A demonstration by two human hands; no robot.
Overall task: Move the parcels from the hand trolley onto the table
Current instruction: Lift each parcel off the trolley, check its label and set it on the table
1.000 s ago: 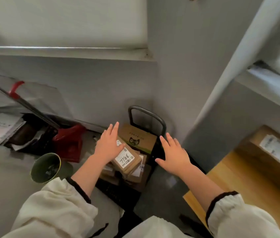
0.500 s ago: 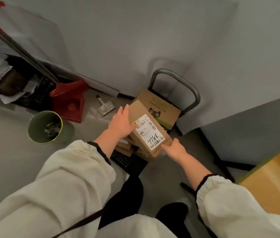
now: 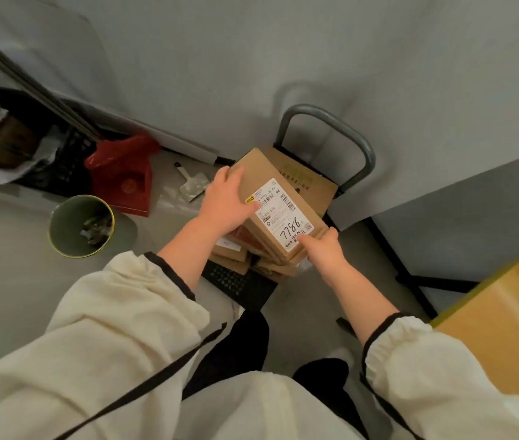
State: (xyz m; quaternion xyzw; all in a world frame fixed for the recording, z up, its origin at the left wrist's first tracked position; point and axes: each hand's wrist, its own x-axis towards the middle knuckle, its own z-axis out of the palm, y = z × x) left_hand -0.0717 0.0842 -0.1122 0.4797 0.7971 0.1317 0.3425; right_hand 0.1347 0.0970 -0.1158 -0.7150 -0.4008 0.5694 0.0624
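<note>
A flat brown parcel (image 3: 278, 201) with a white label marked 7786 is tilted on top of a stack of parcels (image 3: 235, 252) on the hand trolley (image 3: 331, 128), which has a grey loop handle and a black perforated base. My left hand (image 3: 228, 201) grips the parcel's left edge. At its near right corner my right hand (image 3: 323, 246) holds it, thumb on the label. A larger box with green print (image 3: 309, 185) stands behind against the handle. The wooden table (image 3: 506, 319) shows at the right edge.
A green waste bin (image 3: 81, 225) stands on the floor to the left. Behind it are a red dustpan (image 3: 124, 179), long broom handles (image 3: 29, 81) and a dark crate with papers (image 3: 13, 144). Grey walls close the corner behind the trolley. Black table legs (image 3: 410, 274) cross the floor at right.
Both hands came down from open above the stack and took hold of the labelled parcel. The view tipped downward and closer, and the parcel now sits tilted between the hands.
</note>
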